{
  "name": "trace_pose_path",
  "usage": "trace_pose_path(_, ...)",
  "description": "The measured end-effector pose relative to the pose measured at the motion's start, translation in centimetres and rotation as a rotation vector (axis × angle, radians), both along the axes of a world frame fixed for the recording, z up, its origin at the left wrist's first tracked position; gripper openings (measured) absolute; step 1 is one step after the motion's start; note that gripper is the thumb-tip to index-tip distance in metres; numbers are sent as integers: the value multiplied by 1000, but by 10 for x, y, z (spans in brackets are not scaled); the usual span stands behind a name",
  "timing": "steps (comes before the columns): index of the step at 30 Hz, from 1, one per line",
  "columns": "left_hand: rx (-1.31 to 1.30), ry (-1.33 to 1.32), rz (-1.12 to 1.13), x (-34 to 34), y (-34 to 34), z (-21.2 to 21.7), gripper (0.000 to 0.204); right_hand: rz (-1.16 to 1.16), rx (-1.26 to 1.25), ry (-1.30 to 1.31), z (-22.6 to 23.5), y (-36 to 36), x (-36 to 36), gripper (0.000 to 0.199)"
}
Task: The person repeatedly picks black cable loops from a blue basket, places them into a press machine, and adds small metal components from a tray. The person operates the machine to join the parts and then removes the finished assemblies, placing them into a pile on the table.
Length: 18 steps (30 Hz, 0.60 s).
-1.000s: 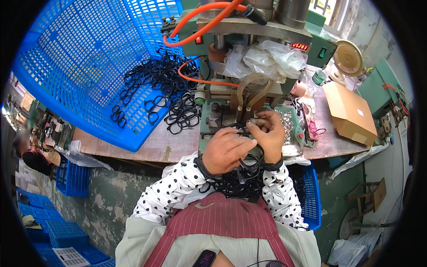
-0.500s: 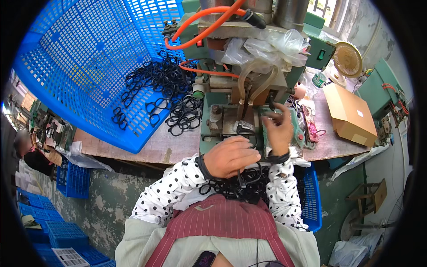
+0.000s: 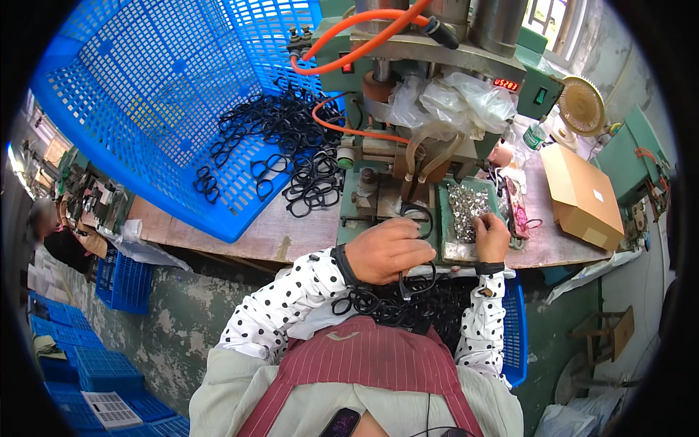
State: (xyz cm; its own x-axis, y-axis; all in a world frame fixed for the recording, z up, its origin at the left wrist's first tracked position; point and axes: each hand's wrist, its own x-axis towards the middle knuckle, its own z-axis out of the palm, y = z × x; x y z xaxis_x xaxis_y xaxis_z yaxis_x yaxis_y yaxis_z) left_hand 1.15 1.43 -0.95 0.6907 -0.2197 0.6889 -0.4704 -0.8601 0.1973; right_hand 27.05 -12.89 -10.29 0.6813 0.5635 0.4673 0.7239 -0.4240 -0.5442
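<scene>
Two hands work at the counter (image 3: 247,237): left hand (image 3: 389,250) grip clamped on a black frame (image 3: 416,273); at three o'clock, right hand (image 3: 492,237) grip pinched together in a tray of metal bits (image 3: 466,207).

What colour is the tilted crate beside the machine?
Blue, a slotted plastic crate; the head view shows it best.

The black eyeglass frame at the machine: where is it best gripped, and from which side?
Probably by the rim. The left hand pinches the black eyeglass frame there from the near left side. The frame is thin and open, and the green machine blocks the far side.
</scene>
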Motion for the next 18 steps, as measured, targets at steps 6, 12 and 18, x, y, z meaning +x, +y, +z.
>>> trace_pose_path(6, 110, -248, 440, -28, 45, -17, 36, -35, 236, 52, -3, 7, -7, 10)
trace_pose_path(12, -232, 504, 1631, -25, 146, -97, 37, -93, 266, -129, -8, 9, -11, 7)
trace_pose_path(18, -269, 444, 1515, -17, 172, -133, 40, -122, 221, -72, -3, 8, -18, 7)
